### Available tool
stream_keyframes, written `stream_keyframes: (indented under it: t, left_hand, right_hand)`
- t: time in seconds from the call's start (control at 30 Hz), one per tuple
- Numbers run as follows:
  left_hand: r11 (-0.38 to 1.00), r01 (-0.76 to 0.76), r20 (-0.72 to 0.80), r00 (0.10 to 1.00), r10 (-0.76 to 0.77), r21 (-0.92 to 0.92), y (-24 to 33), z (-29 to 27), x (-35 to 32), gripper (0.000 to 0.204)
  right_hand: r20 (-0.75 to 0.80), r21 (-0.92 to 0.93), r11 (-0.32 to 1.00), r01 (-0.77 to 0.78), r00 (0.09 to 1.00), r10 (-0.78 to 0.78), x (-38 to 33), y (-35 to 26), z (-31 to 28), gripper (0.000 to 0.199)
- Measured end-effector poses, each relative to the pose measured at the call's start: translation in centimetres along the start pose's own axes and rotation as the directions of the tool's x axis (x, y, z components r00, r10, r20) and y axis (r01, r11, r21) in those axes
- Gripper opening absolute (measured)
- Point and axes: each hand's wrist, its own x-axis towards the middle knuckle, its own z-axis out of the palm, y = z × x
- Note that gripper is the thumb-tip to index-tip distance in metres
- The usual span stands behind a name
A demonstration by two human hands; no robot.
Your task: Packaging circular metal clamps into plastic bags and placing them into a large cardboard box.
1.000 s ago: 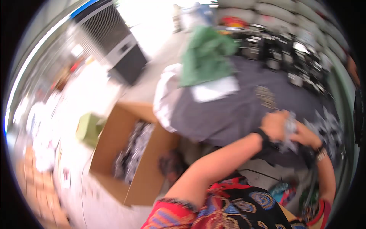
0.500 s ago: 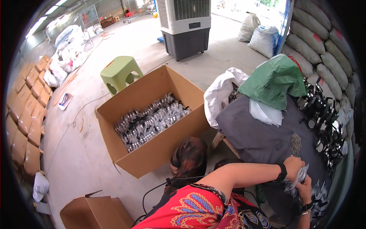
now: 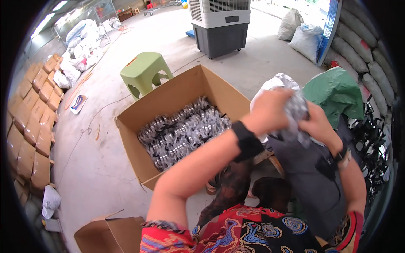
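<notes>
Both hands up together: left hand and right hand closed tight around a crinkly clear plastic packet, mid-bundling; next, judging by the filled cardboard box lower left, a careful drop

Green stool beside open cardboard box.

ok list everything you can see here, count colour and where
open box: one, brown, floor centre, full of clear-wrapped parts
stool: one, green, behind the box
air cooler: one, white and grey, top centre
sacks: two, white, top right
stacked cartons: many, brown, left edge
green cloth: one, right
flat box: one, brown, bottom left
left hand: grips a clear packet
right hand: on the same packet
</notes>
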Motion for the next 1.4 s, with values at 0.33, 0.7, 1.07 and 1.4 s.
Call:
stream_keyframes:
  t: [0.33,0.7,1.07,1.4]
  left_hand:
    - [0.847,0.529,-0.151,0.843,-0.516,0.059,-23.8,-19.1,-3.5,0.07]
    - [0.698,0.716,-0.244,0.676,-0.695,-0.005,-51.1,-17.1,-13.1,0.067]
    - [0.659,0.737,-0.205,0.676,-0.708,0.153,-61.8,-12.7,-19.1,0.064]
    - [0.523,0.807,-0.2,0.58,-0.79,0.274,-63.9,-11.5,-22.8,0.072]
  right_hand:
    - [0.217,0.193,0.888,0.418,0.864,-0.454,30.8,1.0,23.3,0.029]
    - [0.349,0.021,0.985,0.172,0.922,-0.168,42.9,12.7,47.0,0.03]
    - [0.304,0.045,0.999,0.011,0.953,-0.024,42.4,21.0,58.0,0.028]
    - [0.411,0.236,0.962,-0.14,0.911,0.032,41.0,22.1,61.6,0.035]
